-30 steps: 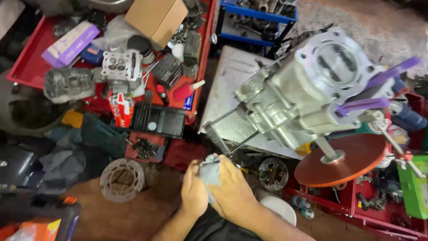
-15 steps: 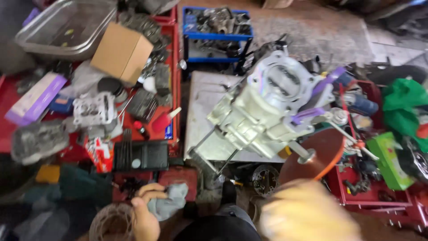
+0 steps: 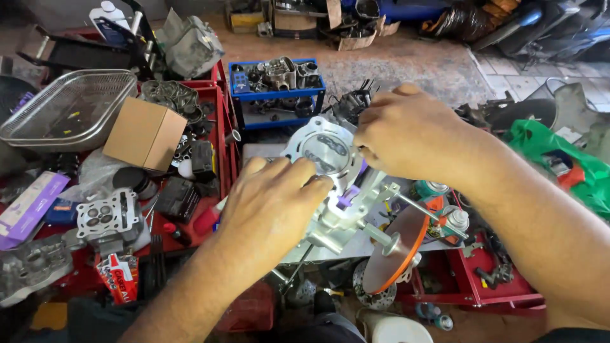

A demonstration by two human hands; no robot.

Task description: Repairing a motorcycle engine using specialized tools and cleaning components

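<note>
A silver engine block [image 3: 343, 209] with a round cylinder bore [image 3: 323, 151] on top stands on a small stand in the middle. My left hand [image 3: 270, 206] rests on the near left side of the cylinder, fingers curled against its rim. My right hand [image 3: 406, 136] is over the far right edge of the cylinder top, fingers pinched together at the rim; what they pinch is hidden. A purple part [image 3: 347, 197] shows below the cylinder, and an orange disc [image 3: 399, 244] sticks out from the block's lower right.
A red tray [image 3: 216, 136] on the left holds a cardboard box [image 3: 145, 133], a cylinder head [image 3: 107, 219] and small parts. A wire basket [image 3: 70, 108] sits far left, a blue bin [image 3: 274, 89] of parts behind, a green bag [image 3: 553, 159] at right.
The view has tilted up and closer to the engine. My left hand has let go of the grey rag and both hands have moved up onto the cylinder top.
</note>
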